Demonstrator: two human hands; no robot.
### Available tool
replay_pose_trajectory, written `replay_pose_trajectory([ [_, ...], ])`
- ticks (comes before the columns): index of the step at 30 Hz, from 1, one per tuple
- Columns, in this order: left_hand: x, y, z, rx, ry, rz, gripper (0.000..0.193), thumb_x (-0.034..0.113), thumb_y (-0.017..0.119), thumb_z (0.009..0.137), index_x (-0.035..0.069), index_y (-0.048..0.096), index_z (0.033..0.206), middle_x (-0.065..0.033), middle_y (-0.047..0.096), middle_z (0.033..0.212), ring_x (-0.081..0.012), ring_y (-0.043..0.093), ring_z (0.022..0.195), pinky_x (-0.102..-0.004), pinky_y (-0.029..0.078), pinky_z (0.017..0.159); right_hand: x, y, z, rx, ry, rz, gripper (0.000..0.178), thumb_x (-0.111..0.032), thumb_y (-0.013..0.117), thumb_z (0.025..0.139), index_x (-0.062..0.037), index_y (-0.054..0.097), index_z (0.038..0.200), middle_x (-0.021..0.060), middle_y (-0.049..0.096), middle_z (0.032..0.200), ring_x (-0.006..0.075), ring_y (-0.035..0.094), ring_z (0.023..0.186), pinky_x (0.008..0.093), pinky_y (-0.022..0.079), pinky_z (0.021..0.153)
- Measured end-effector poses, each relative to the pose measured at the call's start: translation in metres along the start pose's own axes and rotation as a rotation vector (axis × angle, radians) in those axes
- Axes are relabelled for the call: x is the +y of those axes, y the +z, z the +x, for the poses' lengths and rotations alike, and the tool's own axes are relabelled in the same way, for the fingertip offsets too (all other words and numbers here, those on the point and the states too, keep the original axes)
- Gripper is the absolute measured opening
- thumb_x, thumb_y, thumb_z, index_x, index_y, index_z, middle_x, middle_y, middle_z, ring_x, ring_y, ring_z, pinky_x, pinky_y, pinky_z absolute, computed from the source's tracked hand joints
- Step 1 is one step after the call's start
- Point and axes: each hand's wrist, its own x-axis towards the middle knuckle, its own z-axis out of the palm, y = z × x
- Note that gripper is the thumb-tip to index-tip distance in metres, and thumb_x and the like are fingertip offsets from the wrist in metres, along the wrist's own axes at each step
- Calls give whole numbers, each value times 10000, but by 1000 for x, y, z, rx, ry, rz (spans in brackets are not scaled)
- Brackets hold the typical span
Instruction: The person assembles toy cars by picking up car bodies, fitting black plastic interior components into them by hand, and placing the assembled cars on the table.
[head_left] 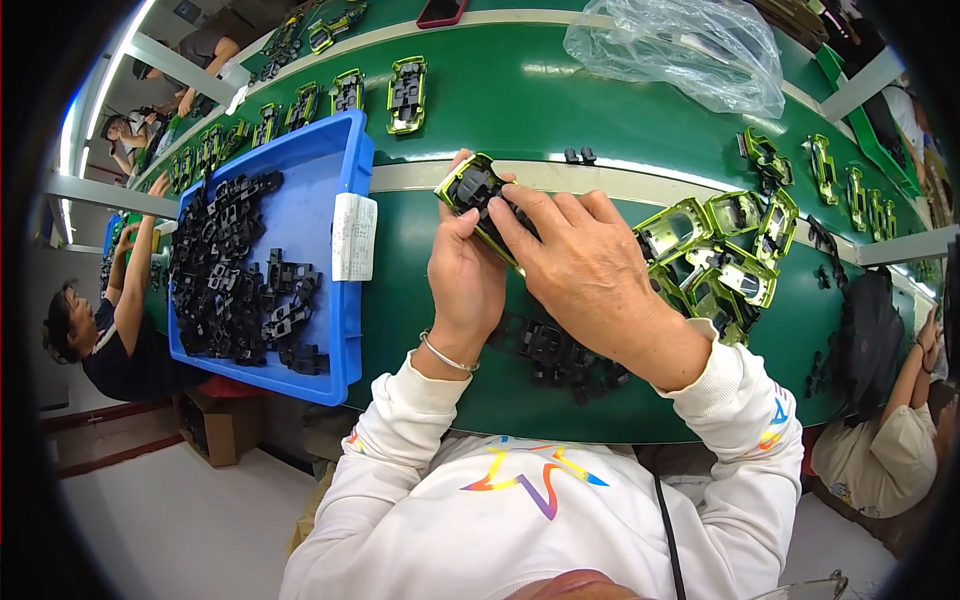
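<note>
My left hand [462,275] is closed around a lime-green toy car body [445,190], holding it tilted over the table. A black plastic seat insert [474,190] sits inside the shell. From the right, my right hand [597,268] presses its thumb and fingers onto the black part, hiding much of it. Beside that hand lies a pile of lime-green car shells [672,228] with clear windows. Loose black plastic parts [545,343] lie on the table below my hands.
A blue bin [352,190] of black inserts [225,260] stands at left. Car bodies with black inserts [407,95] line the far side of the green table [500,95]. A clear plastic bag [690,50] lies at far right. Other people [125,330] work at both sides.
</note>
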Motion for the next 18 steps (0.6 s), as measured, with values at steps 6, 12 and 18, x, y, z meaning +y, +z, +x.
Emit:
replay_pose_trajectory([
  [6,-1,5,-2,20,28,-18,586,130,348,936,81,290,1517,-133,536,1308,-231,515,1236,-378,368,1108,-8,4,1,57,32,-13,480,-90,665,752,78,611,1199,166,600,1180,225,594,881,315,484,723],
  [12,-7,-2,-2,61,19,-18,557,138,382,938,56,323,1486,-125,537,1305,-226,503,1247,-372,375,1097,-9,3,5,48,17,2,403,-60,653,741,104,632,1108,178,609,1094,228,607,861,306,482,721],
  [18,-5,-19,18,-44,-111,123,553,156,519,905,23,364,1419,-156,507,1397,-249,494,1280,-400,361,1130,15,6,11,-117,127,307,491,-100,710,740,-71,622,1222,166,589,1324,309,647,963,395,459,911],
])
